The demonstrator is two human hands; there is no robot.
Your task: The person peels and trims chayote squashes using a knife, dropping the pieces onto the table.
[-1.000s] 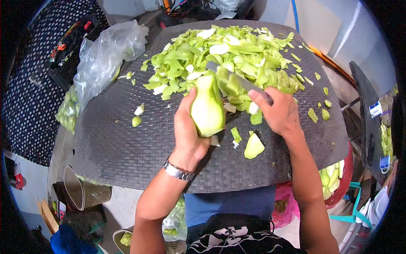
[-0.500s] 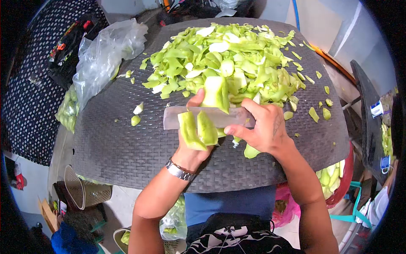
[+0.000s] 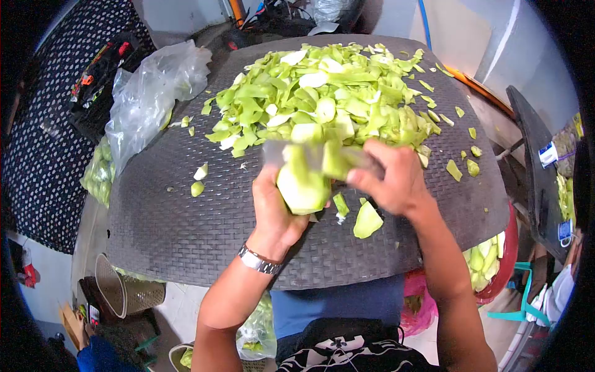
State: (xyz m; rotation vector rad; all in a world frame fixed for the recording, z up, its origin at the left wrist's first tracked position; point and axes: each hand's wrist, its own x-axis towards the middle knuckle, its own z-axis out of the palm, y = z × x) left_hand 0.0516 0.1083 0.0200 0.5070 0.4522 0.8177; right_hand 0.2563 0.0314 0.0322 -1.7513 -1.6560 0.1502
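Note:
My left hand [image 3: 276, 214] is wrapped around a pale green vegetable [image 3: 302, 189] that looks like a chayote, partly peeled, above the near half of the table. In my right hand [image 3: 396, 180] is a broad-bladed knife [image 3: 273, 152], blurred by motion, its blade lying across the top of the vegetable. A strip of green peel [image 3: 334, 160] shows by the blade near my right fingers. Just below my hands, a flat pale slice [image 3: 368, 221] and a smaller green scrap [image 3: 341, 204] rest on the dark woven-pattern tabletop [image 3: 186, 239]. The knife's handle is mostly hidden in my grip.
A large heap of green peelings [image 3: 260, 105] covers the table's far half, with scraps scattered to the right. A clear plastic bag [image 3: 155, 80] lies at the left edge. Below right stands a red tub [image 3: 509, 248] of pale pieces; a beige basket [image 3: 133, 291] stands below left.
The knife and my right hand have shifted slightly and blurred. The vegetable has turned in my left hand, showing a rounded pale face. The slice and scrap below now show more fully.

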